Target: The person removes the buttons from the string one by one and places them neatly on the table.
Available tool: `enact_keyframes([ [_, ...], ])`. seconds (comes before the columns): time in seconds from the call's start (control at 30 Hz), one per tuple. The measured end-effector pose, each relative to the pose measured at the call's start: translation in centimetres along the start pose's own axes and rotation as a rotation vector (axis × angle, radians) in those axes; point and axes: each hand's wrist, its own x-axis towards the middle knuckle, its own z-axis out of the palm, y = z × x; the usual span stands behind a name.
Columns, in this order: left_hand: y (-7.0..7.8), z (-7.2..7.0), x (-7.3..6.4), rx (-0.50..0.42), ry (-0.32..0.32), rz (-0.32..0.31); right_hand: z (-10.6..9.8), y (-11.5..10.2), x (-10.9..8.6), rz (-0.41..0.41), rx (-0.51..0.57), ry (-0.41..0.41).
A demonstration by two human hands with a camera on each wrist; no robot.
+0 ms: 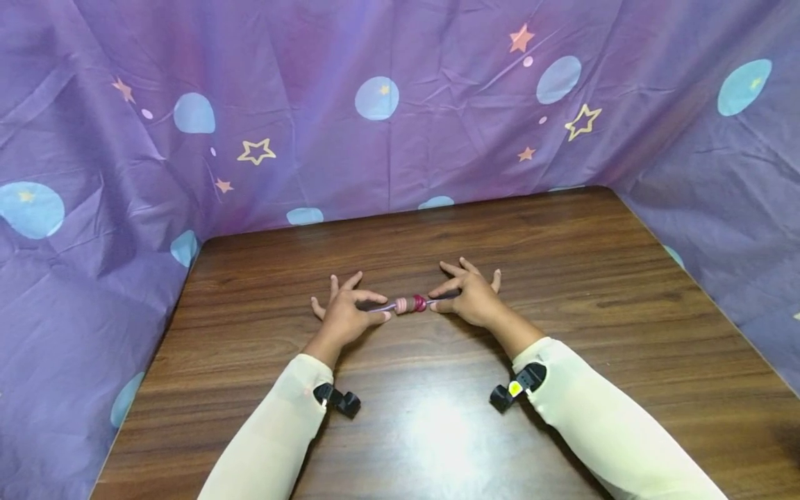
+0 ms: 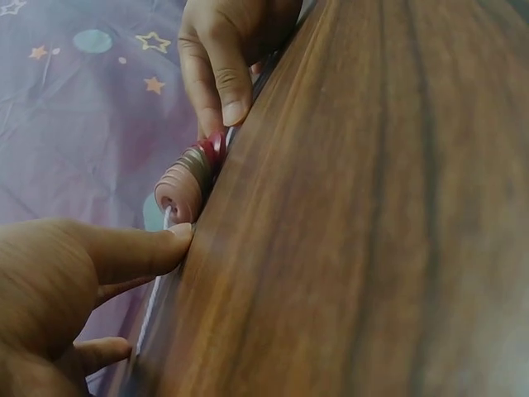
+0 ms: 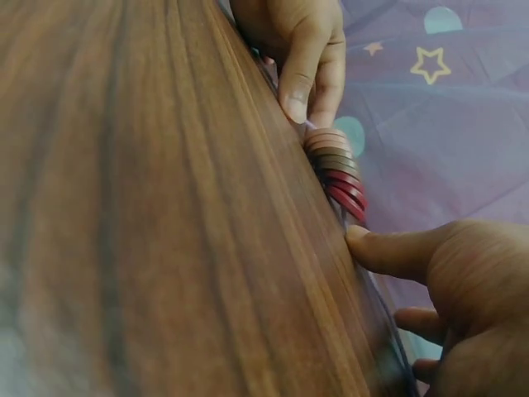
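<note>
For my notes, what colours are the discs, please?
Pink, brown and red discs, clearest in the right wrist view.

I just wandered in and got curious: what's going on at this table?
A person has both hands at a thin cord on the wooden table. A short row of discs is threaded on it: pink ones toward the left hand, brown in the middle, dark red toward the right hand. Each hand's thumb and forefinger are beside the cord, one hand at either end of the row. I can't tell how firmly the right hand holds it.
</note>
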Motion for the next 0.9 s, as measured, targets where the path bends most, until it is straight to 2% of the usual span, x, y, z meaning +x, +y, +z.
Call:
enact_keyframes([
  [0.37, 0.25, 0.50, 0.26, -0.026, 0.035, -0.061, 0.22, -0.05, 0.12, 0.025, 0.020, 0.036],
  [0.67, 0.36, 0.79, -0.04, -0.012, 0.048, -0.060, 0.44, -0.18, -0.02, 0.010, 0.011, 0.036],
  [0.9, 0.29, 0.83, -0.09, 0.002, 0.040, -0.044, 0.40, -0.68, -0.50, -0.010, -0.037, 0.014],
])
